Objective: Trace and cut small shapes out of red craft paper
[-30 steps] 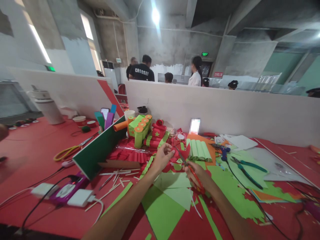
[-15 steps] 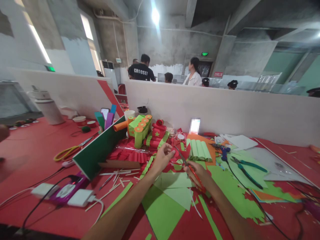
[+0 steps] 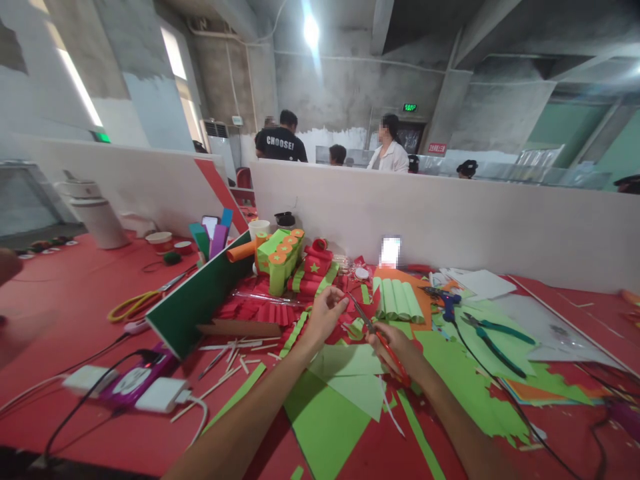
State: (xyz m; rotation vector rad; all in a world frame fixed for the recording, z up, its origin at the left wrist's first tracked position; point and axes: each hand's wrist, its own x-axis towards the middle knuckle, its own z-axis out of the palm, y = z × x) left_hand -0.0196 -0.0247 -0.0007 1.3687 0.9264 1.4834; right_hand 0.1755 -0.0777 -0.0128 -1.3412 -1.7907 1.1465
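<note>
My right hand (image 3: 393, 343) is closed round the orange-red handles of a pair of scissors (image 3: 363, 313), whose blades point up and left. The fingers of my left hand (image 3: 327, 312) are pinched just left of the blade tips; whatever they hold is too small to make out. Red paper (image 3: 371, 305) lies just beyond the blades. Beneath my hands are sheets of green paper (image 3: 335, 413). Behind my left hand stand a red paper model (image 3: 316, 268) with a star and a green-and-orange one (image 3: 280, 257).
A dark green board (image 3: 200, 300) stands at the left, beside a purple power strip (image 3: 135, 380). Pliers (image 3: 495, 340), a blue glue gun (image 3: 449, 307) and rolled pale green paper (image 3: 399, 300) lie to the right. A white partition (image 3: 450, 220) runs behind; people are beyond it.
The scissors and my right hand have shifted very slightly, while my left hand stays almost still. Beyond the partition, the people have moved a little.
</note>
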